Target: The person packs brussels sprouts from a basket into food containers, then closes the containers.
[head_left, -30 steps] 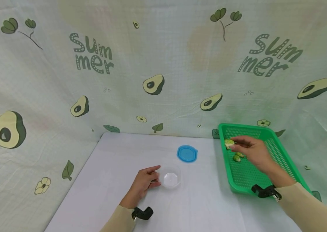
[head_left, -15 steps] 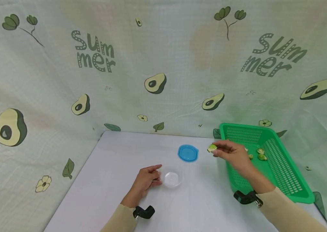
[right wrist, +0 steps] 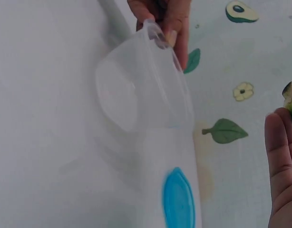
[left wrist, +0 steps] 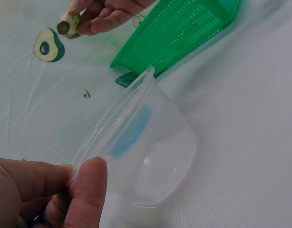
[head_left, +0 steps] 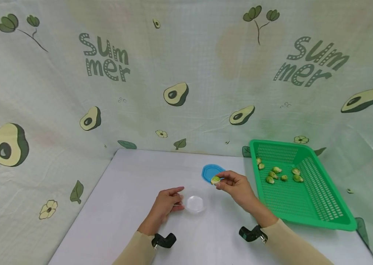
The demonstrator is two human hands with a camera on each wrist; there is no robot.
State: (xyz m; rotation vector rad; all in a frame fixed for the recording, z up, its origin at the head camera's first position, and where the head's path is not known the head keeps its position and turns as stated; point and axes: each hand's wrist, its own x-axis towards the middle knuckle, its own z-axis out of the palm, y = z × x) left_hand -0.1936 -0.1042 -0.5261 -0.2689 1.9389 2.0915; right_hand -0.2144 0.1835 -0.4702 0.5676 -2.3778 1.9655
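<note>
Between thumb and fingertips my right hand (head_left: 240, 191) pinches a Brussels sprout (head_left: 215, 180), held up just right of the clear plastic container (head_left: 195, 203). Its brown cut stem end shows in the left wrist view, where the sprout (left wrist: 68, 24) is near the top. My left hand (head_left: 164, 207) holds the container's rim on its left side, thumb and fingers at the edge. The container stands upright on the table with nothing visible inside. Behind it lies a blue lid (head_left: 209, 171), partly covered by the right hand and sprout in the head view.
A green perforated basket (head_left: 319, 221) stands at the table's right, with several Brussels sprouts (head_left: 273, 175) toward its back and left. A cloth backdrop (head_left: 199, 66) printed with avocados rises behind the white table (head_left: 123, 191).
My right hand has carried the Brussels sprout out of the basket, leftward over the table toward the container. The left hand has stayed at the container's rim.
</note>
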